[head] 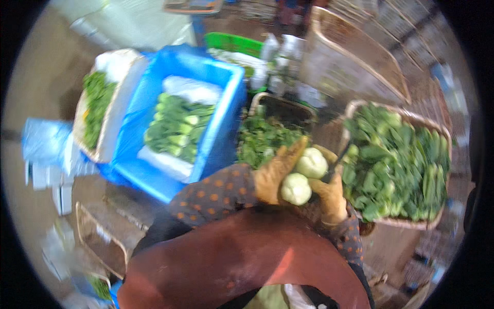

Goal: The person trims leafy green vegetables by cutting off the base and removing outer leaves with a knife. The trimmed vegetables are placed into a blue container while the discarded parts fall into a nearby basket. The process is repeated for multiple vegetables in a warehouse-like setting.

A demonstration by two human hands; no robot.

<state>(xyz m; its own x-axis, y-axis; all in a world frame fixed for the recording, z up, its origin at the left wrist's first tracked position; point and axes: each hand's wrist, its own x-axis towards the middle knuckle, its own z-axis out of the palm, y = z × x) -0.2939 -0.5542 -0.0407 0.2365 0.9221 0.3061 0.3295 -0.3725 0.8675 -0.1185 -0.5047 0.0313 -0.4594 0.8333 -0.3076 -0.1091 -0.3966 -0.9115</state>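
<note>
Two pale green vegetable heads (312,163), seen end-on with their rounded bases towards me, sit side by side between my gloved hands. My left hand (276,175), in a tan glove, cradles them from the left. My right hand (330,199), gloved the same way, grips a dark, narrow tool that looks like a knife (336,164), and its thumb touches the lower head. Blur hides the tool's exact shape. Beneath and beyond my hands is a container of loose green leaves (266,139). To the right, a basket (444,133) is heaped with leafy bok choy (389,162).
At left stands a blue-lined box (148,174) with neatly laid bok choy (179,127). Beside it is a white box (121,104) of leafy greens. A green crate (235,40), white packages (292,47) and a tall basket (347,58) stand farther back.
</note>
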